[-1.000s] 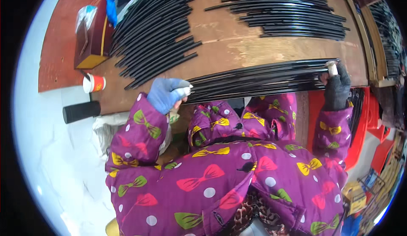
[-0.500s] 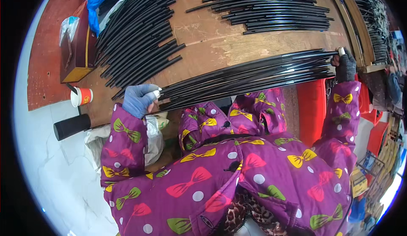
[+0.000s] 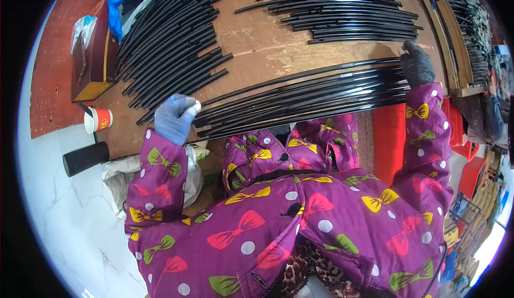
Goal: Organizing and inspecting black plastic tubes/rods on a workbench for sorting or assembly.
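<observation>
A row of long, thin, glossy black rods (image 3: 305, 97) lies along the near edge of the table in front of me. One black rod (image 3: 267, 81) stands a little apart at the far side of this row and spans the distance between my hands. My left hand (image 3: 174, 119), in a blue-grey glove with pale fingertips, pinches at its left end. At the right end, my right hand (image 3: 417, 67) wears a dark grey glove, its fingers curled in at the rod tip. The right fingertips are partly hidden.
More black rods lie in a slanted pile (image 3: 174, 41) at the left and another pile (image 3: 353, 14) at the far side. A brown box (image 3: 96, 57), a paper cup (image 3: 99, 120) and a black cylinder (image 3: 85, 159) are at the left. Red plastic (image 3: 388, 143) stands below the right edge.
My right hand has moved left and slightly away from me, its fingers now curled. My left hand has shifted slightly up and left. The farthest rod now stands apart from the row.
</observation>
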The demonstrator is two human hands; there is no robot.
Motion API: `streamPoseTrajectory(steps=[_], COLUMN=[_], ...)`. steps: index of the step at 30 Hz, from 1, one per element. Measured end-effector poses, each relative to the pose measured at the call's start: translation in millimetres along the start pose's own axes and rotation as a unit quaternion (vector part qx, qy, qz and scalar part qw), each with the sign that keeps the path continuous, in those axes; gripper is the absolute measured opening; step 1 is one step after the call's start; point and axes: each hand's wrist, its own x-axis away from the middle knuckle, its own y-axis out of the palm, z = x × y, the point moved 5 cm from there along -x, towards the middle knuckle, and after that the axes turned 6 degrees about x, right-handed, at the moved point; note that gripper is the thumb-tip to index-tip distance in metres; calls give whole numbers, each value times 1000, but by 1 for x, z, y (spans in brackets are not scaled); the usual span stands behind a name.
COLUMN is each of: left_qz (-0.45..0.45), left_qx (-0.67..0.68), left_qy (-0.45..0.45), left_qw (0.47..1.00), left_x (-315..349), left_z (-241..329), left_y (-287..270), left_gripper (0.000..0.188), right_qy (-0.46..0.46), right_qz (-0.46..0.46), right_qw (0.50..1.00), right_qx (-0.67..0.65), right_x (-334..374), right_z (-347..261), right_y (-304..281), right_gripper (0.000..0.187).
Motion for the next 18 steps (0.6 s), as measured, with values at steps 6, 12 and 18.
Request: streamPoseTrajectory(steps=[6,12,18], left_qz=[29,32,94], left_qx=[-218,-310,-382], left_qy=[26,58,170], left_qw=[975,948,903], left_x=[-21,-16,-9], left_z=[11,10,29], left_y=[2,3,0], left_gripper=[21,23,26], right_qy=[-205,-235,-268], right_qz=[97,-20,-82], right_qw=[973,963,951], right_qx=[40,132,129], right_x=[-3,5,6], right_z=[-80,-104,-110], right_y=[2,-6,-2], right_gripper=[24,29,38])
